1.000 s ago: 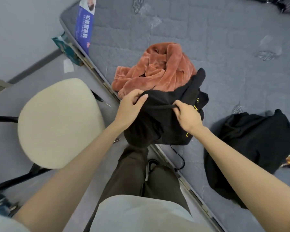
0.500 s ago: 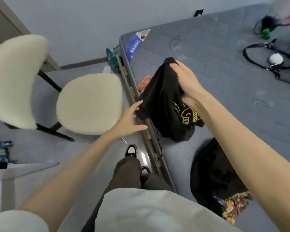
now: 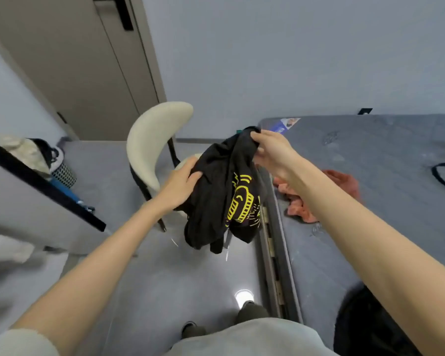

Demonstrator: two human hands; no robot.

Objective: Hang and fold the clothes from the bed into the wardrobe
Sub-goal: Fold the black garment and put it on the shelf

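While our right hand (image 3: 270, 152) pinches the black printed T-shirt (image 3: 224, 196) at its top, our left hand (image 3: 183, 183) grips its side lower; it hangs bunched beneath both.

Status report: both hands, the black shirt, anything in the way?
Left hand holds side of black shirt; right hand pinches its top. Shirt bunched, hangs clear of bed. Chair close behind.

- The T-shirt (image 3: 217, 181) is black, with a yellow line drawing printed on it.
- The crumpled garment (image 3: 343, 185) on the bed is rust-orange.
- The mattress (image 3: 385, 176) is grey with a quilted pattern.
- The chair (image 3: 149, 140) is cream with black legs.
- The floor (image 3: 180, 278) is glossy grey.
- The door (image 3: 70, 60) is taupe.
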